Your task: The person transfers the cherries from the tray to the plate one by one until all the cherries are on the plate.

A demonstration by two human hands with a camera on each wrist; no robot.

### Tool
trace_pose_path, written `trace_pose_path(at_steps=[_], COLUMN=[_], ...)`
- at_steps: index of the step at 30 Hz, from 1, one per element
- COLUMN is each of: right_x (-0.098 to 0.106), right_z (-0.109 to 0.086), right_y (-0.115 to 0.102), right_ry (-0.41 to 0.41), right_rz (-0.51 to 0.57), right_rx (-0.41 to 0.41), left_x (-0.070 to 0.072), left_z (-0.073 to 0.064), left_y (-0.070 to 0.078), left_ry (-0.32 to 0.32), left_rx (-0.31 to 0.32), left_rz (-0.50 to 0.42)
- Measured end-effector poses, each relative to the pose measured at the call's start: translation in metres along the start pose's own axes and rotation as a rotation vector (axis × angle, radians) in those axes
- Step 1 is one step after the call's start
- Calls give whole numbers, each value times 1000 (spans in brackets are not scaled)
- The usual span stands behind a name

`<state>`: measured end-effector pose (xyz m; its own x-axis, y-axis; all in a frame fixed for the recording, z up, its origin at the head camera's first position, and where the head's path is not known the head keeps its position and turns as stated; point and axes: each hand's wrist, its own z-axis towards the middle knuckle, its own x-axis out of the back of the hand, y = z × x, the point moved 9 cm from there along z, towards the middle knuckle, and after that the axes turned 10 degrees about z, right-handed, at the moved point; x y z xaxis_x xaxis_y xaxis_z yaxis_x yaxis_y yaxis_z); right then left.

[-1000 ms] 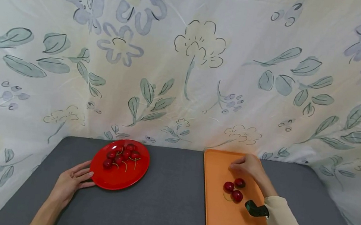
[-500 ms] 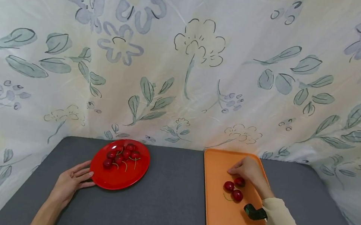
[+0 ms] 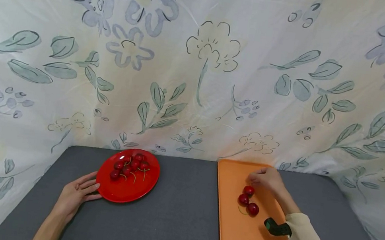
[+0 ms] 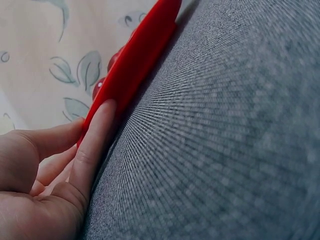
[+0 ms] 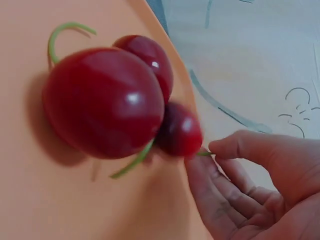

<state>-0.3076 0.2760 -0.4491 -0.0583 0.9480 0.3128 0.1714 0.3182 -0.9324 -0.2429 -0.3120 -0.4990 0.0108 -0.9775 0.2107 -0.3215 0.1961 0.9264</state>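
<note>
My left hand [image 3: 73,195] holds the left rim of a round red plate [image 3: 126,192]. In the left wrist view one fingertip lies against the plate's outer side and another at its upper edge. Several dark red cherries [image 3: 126,169] with stems lie on the plate. My right hand [image 3: 269,180] is over the far part of an orange tray [image 3: 235,237], pinching the green stem of a cherry [image 5: 182,130] between thumb and finger. Beside that cherry are a large-looking near cherry [image 5: 102,102] and another cherry [image 5: 147,60], all close together over the tray.
A dark grey cloth surface [image 3: 181,214] stretches between plate and tray. Behind it hangs a pale flowered curtain [image 3: 195,96], close to the far edges of both. A black device [image 3: 277,227] is on the right wrist.
My right hand came down toward the farthest cherry, took its stem, and moved slightly back. That cherry has shifted left and away on the tray. The left hand and plate stay put.
</note>
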Motion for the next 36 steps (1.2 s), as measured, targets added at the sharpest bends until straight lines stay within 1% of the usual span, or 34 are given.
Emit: trace_pose_path(at_steps=[5, 10, 14, 20, 27, 29, 36], right_x=[5, 9, 9, 7, -6, -11, -39], right_z=[1, -1, -2, -1, 2, 3, 1], right_y=[5, 10, 12, 8, -9, -14, -31], right_ry=[3, -11, -30, -33, -44, -52, -188], right_rz=[183, 306, 344, 362, 419, 467, 629], right_rx=[-27, -50, -54, -67, -44, -42, -4], left_x=[0, 0, 0, 0, 1, 1, 0], left_z=[-1, -1, -2, -2, 0, 0, 1], left_y=[-1, -2, -2, -1, -1, -1, 0], left_ry=[4, 12, 13, 14, 22, 21, 19], left_rx=[2, 10, 17, 8, 3, 0, 3], left_rz=[4, 6, 2, 7, 7, 7, 4])
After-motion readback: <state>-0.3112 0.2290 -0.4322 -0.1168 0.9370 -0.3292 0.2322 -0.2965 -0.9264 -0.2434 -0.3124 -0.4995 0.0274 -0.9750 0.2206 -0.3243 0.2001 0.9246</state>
